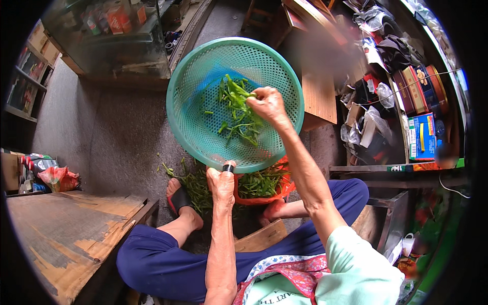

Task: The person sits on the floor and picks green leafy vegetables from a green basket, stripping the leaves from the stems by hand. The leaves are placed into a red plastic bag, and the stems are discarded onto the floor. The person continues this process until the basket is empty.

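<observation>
My right hand (267, 105) is closed around a small bunch of green stems (236, 91), over the inside of a large round green plastic basket (175, 107). Short cut greens (244, 131) lie on the basket's bottom, where blue shows through or lies under the holes. My left hand (221, 187) is closed right at the basket's near rim, its thumb upward with a black band (229, 168) around it. Whether its fingers grip the rim or something small is hidden. Below the basket, an orange-red plastic bag (259, 200) holds leafy greens, and more loose greens (195, 185) lie beside it.
My sandalled feet (178, 195) flank the greens. A worn wooden tabletop (66, 239) stands at the left and a glass cabinet (117, 56) at the far left. Shelves (401, 168) crowded with boxes and bags line the right, beside a wooden piece of furniture (319, 96).
</observation>
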